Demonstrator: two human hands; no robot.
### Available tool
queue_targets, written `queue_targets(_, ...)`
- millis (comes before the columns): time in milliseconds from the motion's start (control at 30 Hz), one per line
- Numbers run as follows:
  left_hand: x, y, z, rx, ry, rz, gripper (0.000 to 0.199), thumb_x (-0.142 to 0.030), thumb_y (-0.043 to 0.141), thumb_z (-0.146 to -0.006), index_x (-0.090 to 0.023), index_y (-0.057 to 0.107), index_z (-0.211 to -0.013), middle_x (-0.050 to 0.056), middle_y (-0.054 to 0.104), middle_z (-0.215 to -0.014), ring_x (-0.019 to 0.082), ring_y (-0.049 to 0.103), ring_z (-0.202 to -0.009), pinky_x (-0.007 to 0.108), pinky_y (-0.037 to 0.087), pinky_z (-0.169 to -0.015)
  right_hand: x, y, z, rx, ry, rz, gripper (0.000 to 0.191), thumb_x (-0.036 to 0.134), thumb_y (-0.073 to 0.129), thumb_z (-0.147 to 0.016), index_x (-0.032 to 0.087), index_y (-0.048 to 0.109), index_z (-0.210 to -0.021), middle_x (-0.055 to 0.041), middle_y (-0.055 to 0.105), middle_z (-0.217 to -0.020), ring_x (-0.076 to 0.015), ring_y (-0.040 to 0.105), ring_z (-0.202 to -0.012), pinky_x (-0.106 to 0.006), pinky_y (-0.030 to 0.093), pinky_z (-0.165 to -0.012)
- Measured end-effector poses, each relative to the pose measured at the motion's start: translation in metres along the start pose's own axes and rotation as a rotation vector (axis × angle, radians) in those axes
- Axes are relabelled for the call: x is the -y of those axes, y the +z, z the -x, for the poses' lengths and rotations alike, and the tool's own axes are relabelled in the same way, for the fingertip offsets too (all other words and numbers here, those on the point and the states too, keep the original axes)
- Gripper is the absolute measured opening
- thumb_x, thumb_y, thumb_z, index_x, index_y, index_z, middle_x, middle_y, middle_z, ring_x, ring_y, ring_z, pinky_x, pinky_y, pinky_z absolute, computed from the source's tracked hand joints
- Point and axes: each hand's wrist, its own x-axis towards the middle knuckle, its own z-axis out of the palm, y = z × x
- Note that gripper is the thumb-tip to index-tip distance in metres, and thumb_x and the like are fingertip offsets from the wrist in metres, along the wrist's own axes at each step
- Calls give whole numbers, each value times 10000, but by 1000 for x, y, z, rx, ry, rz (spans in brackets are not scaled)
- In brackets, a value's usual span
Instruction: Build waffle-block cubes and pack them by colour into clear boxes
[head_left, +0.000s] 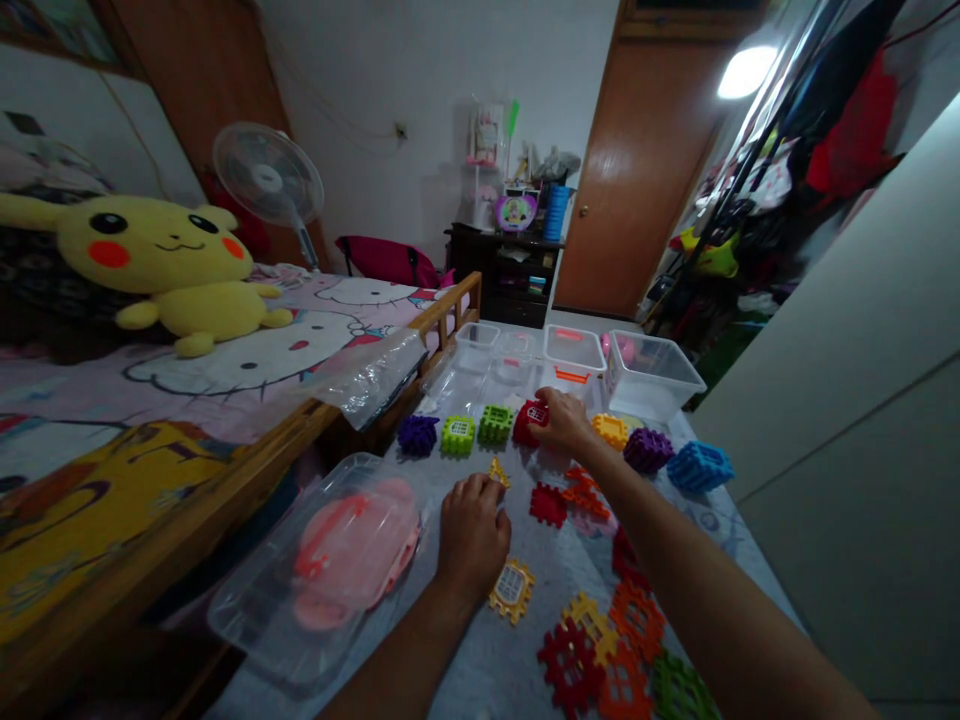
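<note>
My right hand (564,420) reaches to the far side of the table, its fingers closed on a stack of red interlocking plastic tiles (529,424). Nearer to me, my left hand (474,530) has curled fingers, with a small yellow interlocking tile (499,473) at their tips, partly hidden. Below that hand lies a yellow window tile (512,590). To the left of the red stack sit green tile stacks (495,425) and a dark purple one (417,435). On its right are a yellow stack (610,430), a purple stack (649,450) and a blue stack (700,467).
Loose red (571,665), orange (637,618) and green tiles (681,688) lie at the near right. Clear lids (300,590) with pink parts rest at the left. Clear bins (652,375) line the far end. A wooden bed rail (300,430) borders the left side.
</note>
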Motion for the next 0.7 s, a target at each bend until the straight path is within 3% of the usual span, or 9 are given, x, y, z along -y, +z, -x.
queue_targets(300, 0, 0, 1, 8, 2, 3, 235, -118, 559, -769, -214, 597, -980, 59, 592, -1040, 240, 523, -1012, 395, 387, -918, -4, 6, 1, 24, -14, 6, 543, 336, 684, -720, 156, 545, -1213, -137, 684, -1093, -325, 589, -1034, -428, 395, -894)
queue_targets(500, -2, -3, 0, 15, -8, 1, 233, -117, 559, -768, -216, 604, -974, 59, 595, -1034, 235, 530, -1007, 387, 392, -914, -1, 8, 4, -26, -22, -47, 572, 313, 704, -707, 148, 543, -1230, -157, 674, -1110, -338, 587, -1049, -463, 400, -910)
queue_targets(600, -2, -3, 0, 21, -8, -2, 238, -112, 551, -766, -211, 611, -974, 62, 600, -1035, 236, 532, -1015, 385, 391, -922, -1, -2, 6, -85, -31, -98, 584, 327, 727, -685, 153, 553, -1214, -169, 650, -1174, -334, 576, -1080, -471, 410, -923)
queue_targets(700, -2, -3, -1, 18, -7, -2, 253, -109, 540, -766, -204, 624, -985, 62, 607, -1043, 235, 529, -1025, 380, 388, -937, -8, -24, 19, -172, -37, -157, 407, 261, 610, -762, 162, 575, -1155, -142, 650, -1174, -277, 593, -1063, -421, 439, -910)
